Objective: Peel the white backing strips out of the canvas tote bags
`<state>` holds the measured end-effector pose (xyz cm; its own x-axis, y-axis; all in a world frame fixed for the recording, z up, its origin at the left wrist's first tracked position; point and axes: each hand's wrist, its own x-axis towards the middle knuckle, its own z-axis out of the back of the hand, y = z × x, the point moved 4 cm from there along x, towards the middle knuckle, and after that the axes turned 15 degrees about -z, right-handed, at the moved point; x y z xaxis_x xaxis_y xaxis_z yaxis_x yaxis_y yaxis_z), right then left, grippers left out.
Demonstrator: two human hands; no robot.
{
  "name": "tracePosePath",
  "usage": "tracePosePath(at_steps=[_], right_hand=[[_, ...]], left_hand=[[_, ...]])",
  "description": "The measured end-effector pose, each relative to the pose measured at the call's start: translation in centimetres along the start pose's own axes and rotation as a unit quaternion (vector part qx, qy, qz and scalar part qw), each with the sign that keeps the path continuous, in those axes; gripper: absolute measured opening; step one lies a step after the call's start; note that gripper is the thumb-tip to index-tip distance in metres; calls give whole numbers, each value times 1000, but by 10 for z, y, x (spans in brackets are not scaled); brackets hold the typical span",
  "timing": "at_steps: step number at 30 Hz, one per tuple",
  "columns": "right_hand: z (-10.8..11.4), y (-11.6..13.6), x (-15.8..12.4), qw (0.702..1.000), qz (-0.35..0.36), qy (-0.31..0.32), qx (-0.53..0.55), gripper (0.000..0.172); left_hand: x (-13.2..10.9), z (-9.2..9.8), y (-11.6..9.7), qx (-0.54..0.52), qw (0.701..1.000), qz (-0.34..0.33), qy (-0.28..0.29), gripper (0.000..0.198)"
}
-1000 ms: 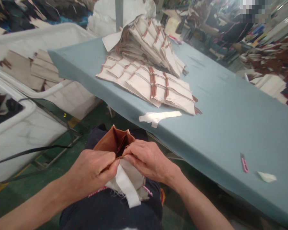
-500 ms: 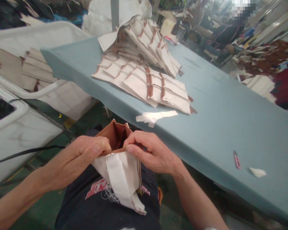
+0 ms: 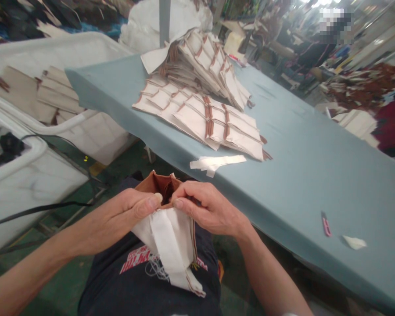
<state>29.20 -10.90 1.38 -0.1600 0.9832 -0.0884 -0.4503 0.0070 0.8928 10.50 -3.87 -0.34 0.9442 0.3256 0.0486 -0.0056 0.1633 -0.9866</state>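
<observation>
Over my lap I hold a sewn bag piece (image 3: 181, 228), cream fabric outside and brown inside, its mouth facing up. My left hand (image 3: 134, 213) pinches the near rim at its left, thumb on top and fingertips hidden behind the edge. On the same rim, a little to the right, my right hand (image 3: 206, 204) grips between thumb and fingers. A white fabric strip (image 3: 166, 243) hangs down the front from the rim, between the two hands. Loose pale threads (image 3: 157, 268) dangle beside it.
A blue-green table (image 3: 283, 188) bears stacked cream panels with brown edging (image 3: 197, 118), white strips (image 3: 217, 162), a pink-handled cutter (image 3: 325, 224) and a fabric scrap (image 3: 353, 242). White bins (image 3: 95, 131) with fabric pieces stand at left. A black cable (image 3: 52, 206) crosses there.
My left hand has slid right along the rim, closer to my right hand. The right hand keeps its grip. The whole view has shifted slightly.
</observation>
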Motion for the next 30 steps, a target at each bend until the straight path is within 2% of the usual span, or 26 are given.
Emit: tracePosePath(at_steps=[6, 11, 14, 17, 20, 23, 26, 30], right_hand=[[-2, 0, -2, 1000, 6, -8, -15, 24], [-3, 0, -3, 1000, 15, -6, -23, 24], [-4, -2, -5, 999, 18, -5, -31, 24], [-5, -6, -7, 999, 8, 0, -51, 23], [-7, -9, -9, 997, 2, 5, -76, 23], [-7, -11, -9, 996, 3, -7, -89, 23], [-7, -12, -9, 995, 1, -22, -93, 22], [-7, -12, -10, 995, 12, -27, -94, 21]], left_hand=[[-2, -4, 10, -88, 995, 55, -2, 60], [-5, -8, 12, -104, 993, 59, 22, 65], [-4, -9, 5, -48, 998, 28, 32, 59], [-3, -9, -2, 69, 997, -17, 34, 54], [-4, -9, -4, 187, 980, -61, 30, 51], [-7, -11, -1, 272, 958, -95, -5, 50], [-10, -15, 3, 281, 954, -101, -32, 48], [-12, -19, 5, 202, 977, -70, -3, 48]])
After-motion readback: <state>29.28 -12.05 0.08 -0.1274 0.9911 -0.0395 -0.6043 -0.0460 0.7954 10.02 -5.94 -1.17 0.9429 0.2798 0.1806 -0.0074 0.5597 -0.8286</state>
